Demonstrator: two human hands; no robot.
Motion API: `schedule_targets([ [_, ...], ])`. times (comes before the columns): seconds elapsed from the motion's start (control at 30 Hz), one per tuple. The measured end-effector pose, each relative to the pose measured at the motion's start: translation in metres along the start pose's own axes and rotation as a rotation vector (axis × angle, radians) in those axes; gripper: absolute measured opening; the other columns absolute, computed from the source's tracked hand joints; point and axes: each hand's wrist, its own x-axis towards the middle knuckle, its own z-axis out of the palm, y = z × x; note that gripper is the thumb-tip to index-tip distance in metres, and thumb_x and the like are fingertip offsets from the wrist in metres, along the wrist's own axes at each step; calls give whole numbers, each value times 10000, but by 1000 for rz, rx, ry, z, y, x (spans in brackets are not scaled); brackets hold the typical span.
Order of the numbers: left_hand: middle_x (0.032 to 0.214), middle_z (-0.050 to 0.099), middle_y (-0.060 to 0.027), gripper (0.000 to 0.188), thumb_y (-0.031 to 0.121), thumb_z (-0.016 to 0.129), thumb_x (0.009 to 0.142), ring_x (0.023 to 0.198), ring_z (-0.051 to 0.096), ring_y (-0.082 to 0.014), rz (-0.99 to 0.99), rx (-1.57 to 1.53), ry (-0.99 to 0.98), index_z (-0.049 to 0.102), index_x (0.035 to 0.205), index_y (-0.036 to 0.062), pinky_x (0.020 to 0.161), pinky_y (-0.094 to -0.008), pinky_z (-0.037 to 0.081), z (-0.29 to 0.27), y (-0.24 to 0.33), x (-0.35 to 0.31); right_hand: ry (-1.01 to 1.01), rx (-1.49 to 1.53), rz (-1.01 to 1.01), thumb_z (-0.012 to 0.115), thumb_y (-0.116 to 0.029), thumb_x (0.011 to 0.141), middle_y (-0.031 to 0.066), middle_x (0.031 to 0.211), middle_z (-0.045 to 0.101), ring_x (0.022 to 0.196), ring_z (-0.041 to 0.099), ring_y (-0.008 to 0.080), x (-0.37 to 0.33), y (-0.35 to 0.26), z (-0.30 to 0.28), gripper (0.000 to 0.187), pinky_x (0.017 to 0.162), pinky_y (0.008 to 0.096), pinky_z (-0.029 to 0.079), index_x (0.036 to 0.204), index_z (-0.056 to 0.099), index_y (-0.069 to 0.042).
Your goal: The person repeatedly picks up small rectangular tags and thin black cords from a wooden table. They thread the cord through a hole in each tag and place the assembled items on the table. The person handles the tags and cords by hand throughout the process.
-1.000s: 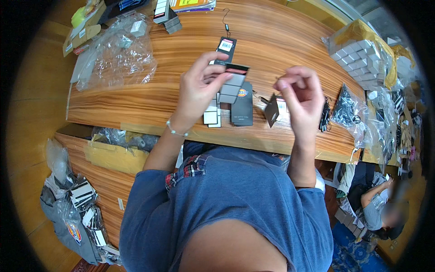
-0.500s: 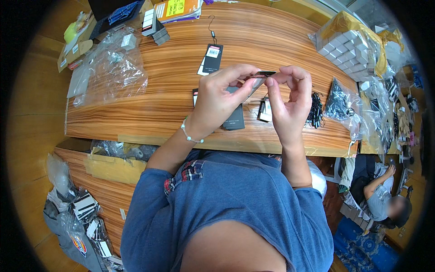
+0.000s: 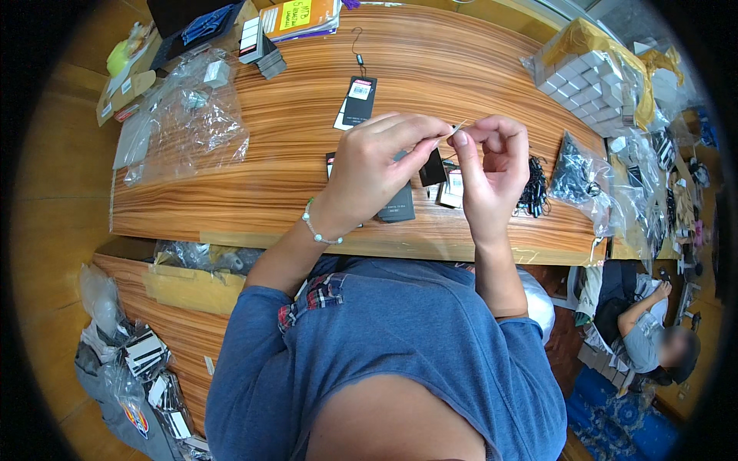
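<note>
Head view: thin pale card (image 3: 457,129), seen edge-on, between hands, right of flat black rectangular hang tag (image 3: 360,101) with white label, on brown wood-grain worktop (image 3: 292,154). Left hand (image 3: 378,160): thumb and forefinger pinching pale card. Right hand (image 3: 493,165): fingers curled, tips at card's edge; cannot tell whether gripping. Nearer person than hang tag: stacked black rectangular cards (image 3: 399,207). Well right of hang tag: tangled black cords (image 3: 534,188).
</note>
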Motion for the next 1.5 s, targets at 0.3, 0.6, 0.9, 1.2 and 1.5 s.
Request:
schedule_targets([
  [0.3,827,627,-86,139,50,608,758,757,608,-240,17,-74,28,624,896,48,641,-310,483,5,-6,4,-24,84,70,562,65,800,79,819,565,783,570,115,4,5,-4,243,717,215,463,1013,453,20],
  [0.6,810,616,-14,122,123,616,682,748,578,-171,431,401,64,657,795,108,663,-304,463,-6,-17,15,-149,322,411,527,-110,874,61,883,605,859,558,100,14,4,-12,145,795,233,429,955,554,7],
  [0.9,790,616,-19,154,75,612,673,755,595,-184,430,362,62,638,824,90,661,-316,465,-1,-28,5,146,686,206,478,-129,905,56,868,528,758,495,119,29,18,-36,58,681,238,413,902,493,-73],
  [1.2,863,631,-86,218,-105,481,787,774,601,-147,-142,-427,-74,590,929,19,702,-250,485,10,-38,-4,-185,1142,181,447,-174,915,53,828,473,725,455,158,35,12,-28,88,746,365,434,952,441,-94],
  [1.5,1058,495,-129,554,337,747,671,1000,498,-206,-43,-166,-46,493,1021,-8,854,-323,406,9,-28,-3,-161,1238,265,434,-180,921,51,879,476,785,490,167,28,13,-23,99,889,463,431,983,451,-106],
])
